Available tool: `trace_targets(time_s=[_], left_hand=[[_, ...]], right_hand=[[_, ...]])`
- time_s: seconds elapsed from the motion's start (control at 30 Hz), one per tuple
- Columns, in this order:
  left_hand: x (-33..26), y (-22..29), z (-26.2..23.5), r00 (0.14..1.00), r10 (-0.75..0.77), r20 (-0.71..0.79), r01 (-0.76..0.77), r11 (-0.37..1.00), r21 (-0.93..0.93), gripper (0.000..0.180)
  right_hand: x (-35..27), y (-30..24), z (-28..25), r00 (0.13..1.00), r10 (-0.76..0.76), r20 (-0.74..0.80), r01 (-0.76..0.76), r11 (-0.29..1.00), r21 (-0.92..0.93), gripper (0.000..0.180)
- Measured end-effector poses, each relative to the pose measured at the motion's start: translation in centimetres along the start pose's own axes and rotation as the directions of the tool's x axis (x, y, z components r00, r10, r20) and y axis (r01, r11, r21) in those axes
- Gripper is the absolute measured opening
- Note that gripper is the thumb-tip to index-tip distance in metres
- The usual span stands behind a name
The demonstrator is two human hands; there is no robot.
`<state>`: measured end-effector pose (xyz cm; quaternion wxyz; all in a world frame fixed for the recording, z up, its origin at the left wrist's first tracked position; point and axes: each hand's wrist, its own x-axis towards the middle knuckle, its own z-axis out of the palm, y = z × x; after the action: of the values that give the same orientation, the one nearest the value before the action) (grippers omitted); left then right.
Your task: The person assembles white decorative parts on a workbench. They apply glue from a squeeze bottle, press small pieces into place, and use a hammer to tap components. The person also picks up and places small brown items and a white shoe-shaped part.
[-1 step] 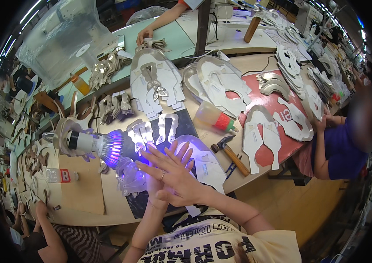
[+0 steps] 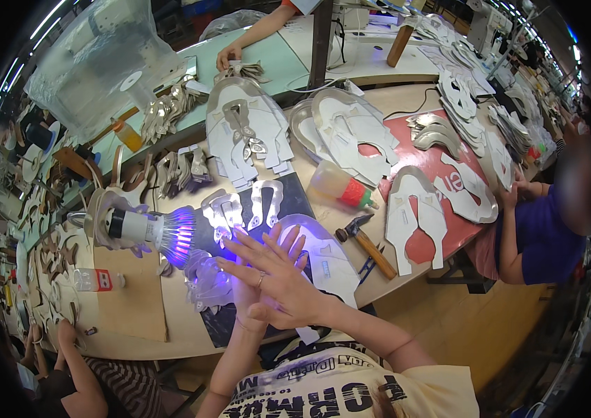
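Note:
Above the near edge of the table, my right hand [image 2: 290, 292] lies crossed over my left hand [image 2: 245, 296], palm toward palm. The right fingers are stretched out, with a ring on one of them. Fingertips of the left hand stick out past the right, and the rest of it is mostly covered. Neither hand shows anything held. Just beyond the fingers lie U-shaped shoe upper pieces [image 2: 265, 205] on a dark mat [image 2: 294, 191]. A lamp glowing violet [image 2: 177, 237] shines from the left. Beside the right wrist is a white and grey upper piece [image 2: 333, 265].
A hammer [image 2: 372, 252], dark snips [image 2: 367, 268] and a glue bottle [image 2: 344, 187] lie to the right. Stacked upper pieces [image 2: 246, 132] stand at the back. A co-worker in purple [image 2: 539, 237] sits at the right; another person's hand [image 2: 229, 56] reaches in at the back.

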<state>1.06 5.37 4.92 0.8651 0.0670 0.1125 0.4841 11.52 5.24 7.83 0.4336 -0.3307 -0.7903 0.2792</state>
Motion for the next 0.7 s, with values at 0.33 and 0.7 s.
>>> trace_targets(time_s=[0.33,0.7], left_hand=[[-0.1,2.4,-1.9,0.997,-0.042,0.058,0.062,0.903,-0.425,0.084],[1.0,3.1,-1.7,0.976,-0.007,0.217,0.114,0.865,-0.488,0.086]], right_hand=[[-0.2,0.3,-2.8,0.992,0.11,-0.061,-0.122,0.955,-0.271,0.026],[-0.3,2.1,-1.9,0.995,0.096,0.018,-0.08,0.905,-0.418,0.018]])
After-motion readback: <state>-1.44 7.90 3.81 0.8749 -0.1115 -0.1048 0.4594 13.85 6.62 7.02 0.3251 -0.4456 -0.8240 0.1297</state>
